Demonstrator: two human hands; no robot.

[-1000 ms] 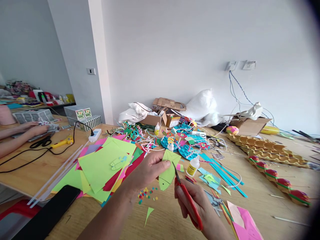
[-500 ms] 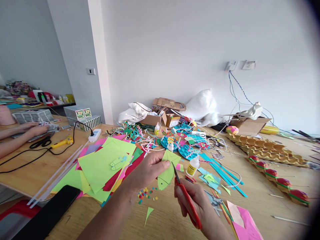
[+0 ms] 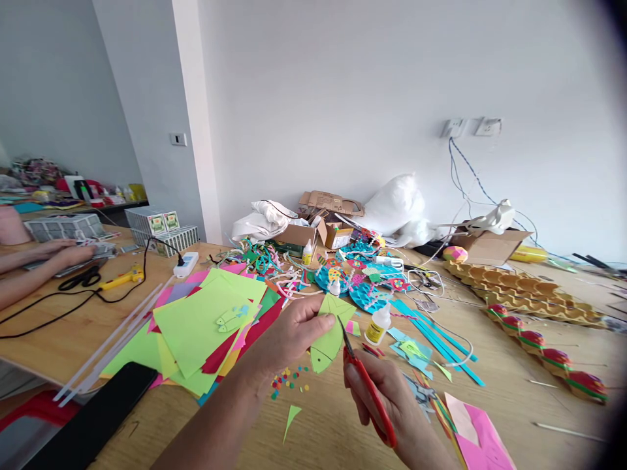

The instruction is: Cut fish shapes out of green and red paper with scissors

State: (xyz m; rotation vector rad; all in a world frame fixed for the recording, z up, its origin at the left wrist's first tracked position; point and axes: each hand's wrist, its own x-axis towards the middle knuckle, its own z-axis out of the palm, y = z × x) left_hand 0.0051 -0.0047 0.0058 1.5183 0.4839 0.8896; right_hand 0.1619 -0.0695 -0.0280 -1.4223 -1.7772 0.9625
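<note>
Between thumb and fingers, my left hand [image 3: 308, 323] pinches a light green paper fish [image 3: 325, 349] with a drawn eye and pencil lines. Red-handled scissors [image 3: 368, 391] are gripped in my right hand [image 3: 385, 401], their blades pointing up at the fish's right edge near my left thumb. Whether the blades are parted is hard to make out. Below the fish, a thin green paper scrap [image 3: 292, 420] and several coloured paper dots [image 3: 289, 378] lie on the wooden table. A glue bottle [image 3: 377, 324] stands just beyond the scissors.
Stacked coloured paper [image 3: 206, 320] spreads to the left, near a black phone-like slab [image 3: 93, 424] and a yellow glue gun [image 3: 122, 277]. At far left are another person's hands [image 3: 68, 251]. Egg-carton strips [image 3: 529, 287] and painted carton pieces [image 3: 553, 359] lie right. Cardboard boxes [image 3: 298, 235] stand behind.
Both hands, the fish and the scissors have shifted very slightly to the right. A small sliver at the fish's right edge near the blades no longer shows.
</note>
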